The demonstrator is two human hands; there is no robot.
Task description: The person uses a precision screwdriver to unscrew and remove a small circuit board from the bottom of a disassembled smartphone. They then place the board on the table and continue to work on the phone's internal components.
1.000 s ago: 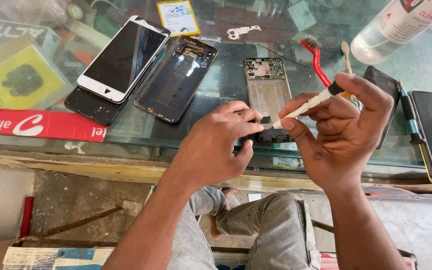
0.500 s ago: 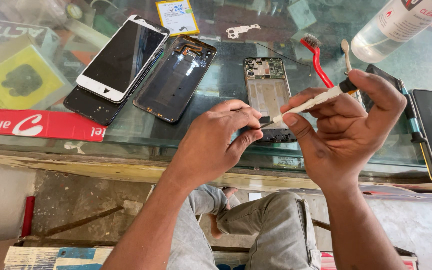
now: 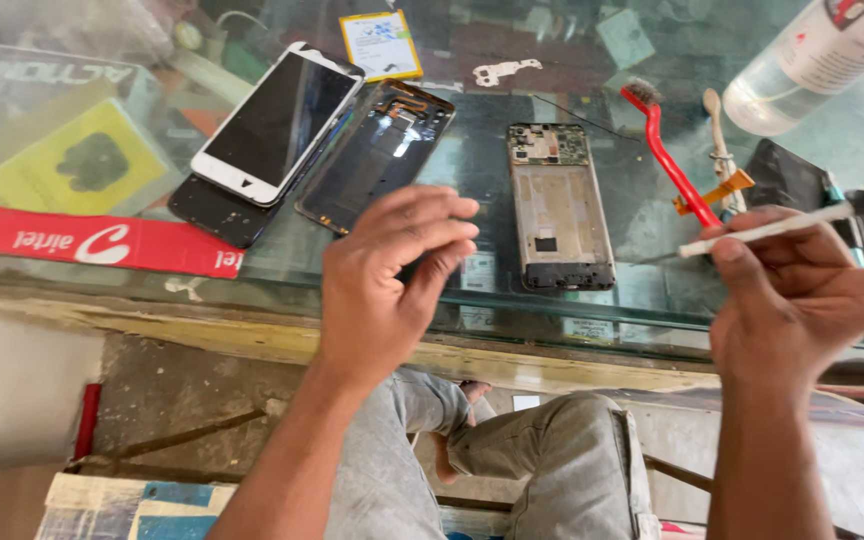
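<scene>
My left hand (image 3: 392, 285) hovers over the near edge of the glass counter (image 3: 282, 265), fingers apart and slightly curled, holding nothing. It is just left of a stripped grey phone frame (image 3: 558, 205) lying flat on the glass. My right hand (image 3: 802, 300) is at the right, closed on a thin white pen-like tool (image 3: 767, 230) with a dark cap; the tool points left and a little down. A black phone housing (image 3: 377, 155) lies beyond my left hand.
A white-fronted phone (image 3: 277, 125) rests on a dark phone (image 3: 214, 205) at the left. A red-handled brush (image 3: 667, 155), a pale toothbrush (image 3: 719, 145), a clear bottle (image 3: 812, 60), a yellow battery (image 3: 382, 45) and a red strip (image 3: 92, 240) are also on or under the glass. My knees are below the counter.
My hands have parted: the left let go of the tool's tip, moved left and opened, while the right moved right with the tool. The phone frame is now uncovered.
</scene>
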